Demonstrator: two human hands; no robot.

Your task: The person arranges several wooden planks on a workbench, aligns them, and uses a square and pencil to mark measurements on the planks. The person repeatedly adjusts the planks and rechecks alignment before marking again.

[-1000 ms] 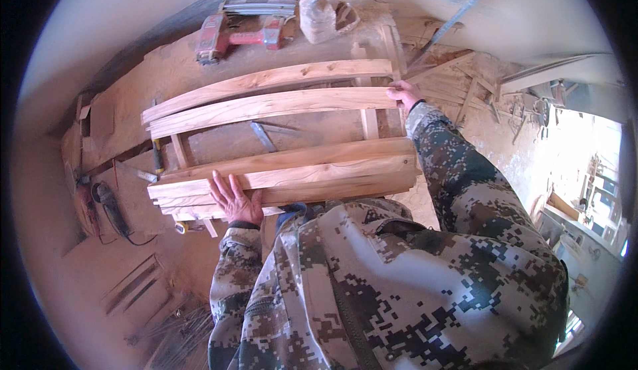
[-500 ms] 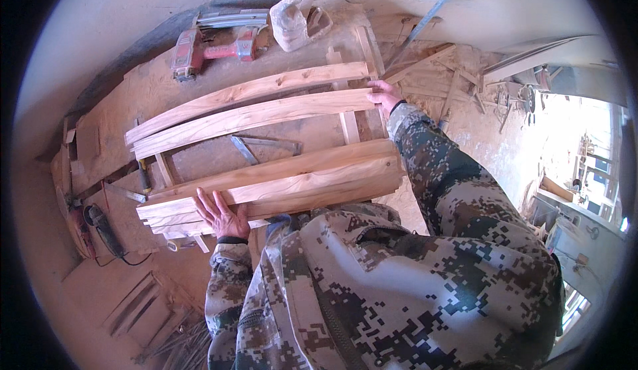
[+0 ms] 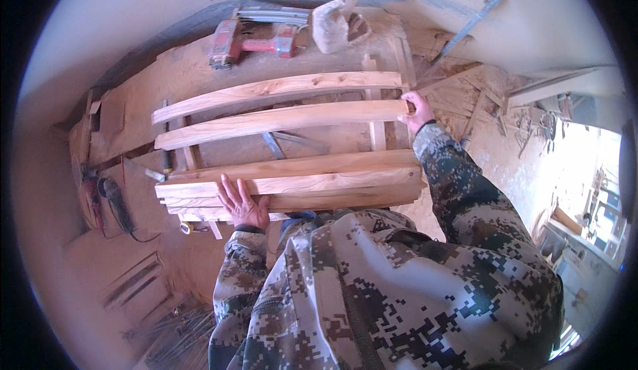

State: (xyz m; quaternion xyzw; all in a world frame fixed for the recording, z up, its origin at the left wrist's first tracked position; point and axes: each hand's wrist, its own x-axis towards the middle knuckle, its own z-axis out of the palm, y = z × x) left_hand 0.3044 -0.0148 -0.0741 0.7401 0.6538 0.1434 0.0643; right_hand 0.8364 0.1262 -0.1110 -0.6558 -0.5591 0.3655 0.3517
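My left hand [image 3: 244, 205] lies with its fingers stretched out on the near stack of wooden boards [image 3: 332, 182], the thumb a little apart. At the right end of a separate long board [image 3: 286, 123], my right hand [image 3: 417, 111] is closed, fingers and thumb pinching the end. Another long board [image 3: 279, 88] lies beyond it, roughly parallel, with a gap between them. Both rest across crosswise wooden strips [image 3: 377, 136]. Between the held board and the stack is a metal angle tool [image 3: 273, 145], probably a square.
A red nail gun [image 3: 256, 44] lies at the back beside a whitish bag-like container [image 3: 331, 29]. Left of the boards are a hammer-like tool [image 3: 167, 160] and an angle grinder [image 3: 116, 204] with its cord. A blue-grey bar clamp [image 3: 475, 23] leans at the far right.
The view has shifted, so the bench appears further right. A wider gap shows between the left ends of the two separate boards. My right fingers have curled more around the board's end.
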